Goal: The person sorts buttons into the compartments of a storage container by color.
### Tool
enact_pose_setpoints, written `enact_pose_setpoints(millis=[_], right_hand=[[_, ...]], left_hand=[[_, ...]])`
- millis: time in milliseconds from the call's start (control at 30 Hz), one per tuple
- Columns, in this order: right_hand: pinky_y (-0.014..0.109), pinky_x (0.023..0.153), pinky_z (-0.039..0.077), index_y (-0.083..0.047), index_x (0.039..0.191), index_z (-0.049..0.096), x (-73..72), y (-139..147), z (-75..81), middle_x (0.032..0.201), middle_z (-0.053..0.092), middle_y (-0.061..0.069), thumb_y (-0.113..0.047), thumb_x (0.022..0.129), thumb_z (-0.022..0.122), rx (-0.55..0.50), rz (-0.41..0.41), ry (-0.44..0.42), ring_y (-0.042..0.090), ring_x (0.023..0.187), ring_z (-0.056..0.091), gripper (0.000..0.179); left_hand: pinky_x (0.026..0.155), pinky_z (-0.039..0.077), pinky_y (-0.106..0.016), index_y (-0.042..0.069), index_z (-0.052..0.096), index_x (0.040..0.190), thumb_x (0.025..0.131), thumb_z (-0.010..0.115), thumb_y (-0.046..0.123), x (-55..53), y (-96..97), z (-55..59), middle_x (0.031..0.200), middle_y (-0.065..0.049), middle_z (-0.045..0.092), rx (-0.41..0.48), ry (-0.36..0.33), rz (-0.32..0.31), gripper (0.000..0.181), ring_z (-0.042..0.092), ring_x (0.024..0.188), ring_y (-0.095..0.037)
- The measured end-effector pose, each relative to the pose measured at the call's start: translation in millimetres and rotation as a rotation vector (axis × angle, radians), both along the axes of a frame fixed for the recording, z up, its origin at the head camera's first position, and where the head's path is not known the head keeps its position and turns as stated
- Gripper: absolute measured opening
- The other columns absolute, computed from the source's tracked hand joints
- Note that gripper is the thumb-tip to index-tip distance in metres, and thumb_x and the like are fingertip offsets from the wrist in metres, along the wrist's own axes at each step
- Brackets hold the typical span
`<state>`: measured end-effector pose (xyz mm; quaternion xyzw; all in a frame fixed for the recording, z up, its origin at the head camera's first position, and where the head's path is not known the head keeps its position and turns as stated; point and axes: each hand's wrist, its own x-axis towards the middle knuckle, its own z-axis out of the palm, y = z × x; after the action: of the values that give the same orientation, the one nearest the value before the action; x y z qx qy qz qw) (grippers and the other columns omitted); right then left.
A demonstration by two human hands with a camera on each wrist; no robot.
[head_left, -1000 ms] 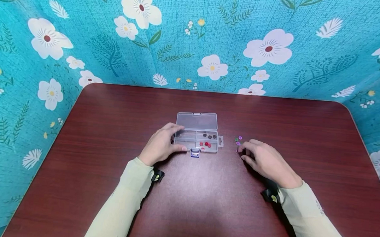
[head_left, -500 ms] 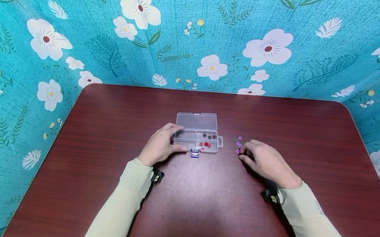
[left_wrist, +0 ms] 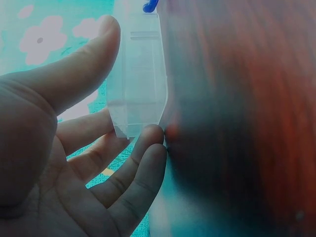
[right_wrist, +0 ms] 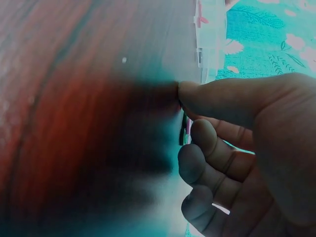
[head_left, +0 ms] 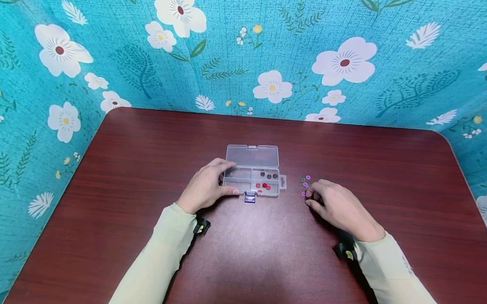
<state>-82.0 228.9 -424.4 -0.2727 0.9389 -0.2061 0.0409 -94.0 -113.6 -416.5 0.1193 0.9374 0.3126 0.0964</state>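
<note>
A clear plastic compartment box point(head_left: 238, 185) lies on the table with its lid raised. My left hand point(head_left: 203, 186) grips its left end, thumb on the near side and fingers on the far side. The left wrist view shows that end of the box point(left_wrist: 138, 74) beside the fingers. Several red pieces point(head_left: 264, 185) and dark round pieces point(head_left: 269, 176) sit in the right-hand compartments. My right hand point(head_left: 337, 206) has its thumb and index finger down at several small purple and green rings point(head_left: 305, 184). The fingertips partly cover the rings; whether they pinch one is hidden.
The dark red wooden table point(head_left: 166, 135) stands against a turquoise floral cloth point(head_left: 231, 47). A blue latch point(head_left: 249, 197) sticks out from the box's near side, and a hanging tab point(head_left: 283, 182) from its right end.
The right fingertips draw back slightly from the rings, uncovering a few, then edge over them again. The left hand and the box stay in place.
</note>
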Motion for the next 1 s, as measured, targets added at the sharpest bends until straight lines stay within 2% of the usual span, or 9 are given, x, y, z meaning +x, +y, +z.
enact_pose_setpoints(millis=[467,1000], right_hand=[[0.030,0.063,0.044,-0.017,0.088,0.063,1.0,1.1,-1.2,0.079,0.053,-0.011,-0.008,0.087,0.077,-0.016,0.000,0.002,0.005,0.068,0.050,0.017],[0.029,0.063,0.042,-0.018,0.086,0.061,2.7,1.7,3.2,0.078,0.051,-0.010,-0.007,0.088,0.075,-0.002,0.008,-0.011,0.005,0.068,0.048,0.018]], left_hand=[[0.100,0.046,-0.042,0.013,0.060,0.140,0.081,0.086,0.035,-0.7,-0.8,-2.9,0.133,-0.003,0.058,0.002,0.010,-0.006,0.068,0.057,0.118,-0.022],[0.100,0.046,-0.042,0.012,0.060,0.140,0.081,0.086,0.035,-0.4,0.0,-0.9,0.133,-0.004,0.058,0.002,0.011,-0.007,0.069,0.058,0.117,-0.023]])
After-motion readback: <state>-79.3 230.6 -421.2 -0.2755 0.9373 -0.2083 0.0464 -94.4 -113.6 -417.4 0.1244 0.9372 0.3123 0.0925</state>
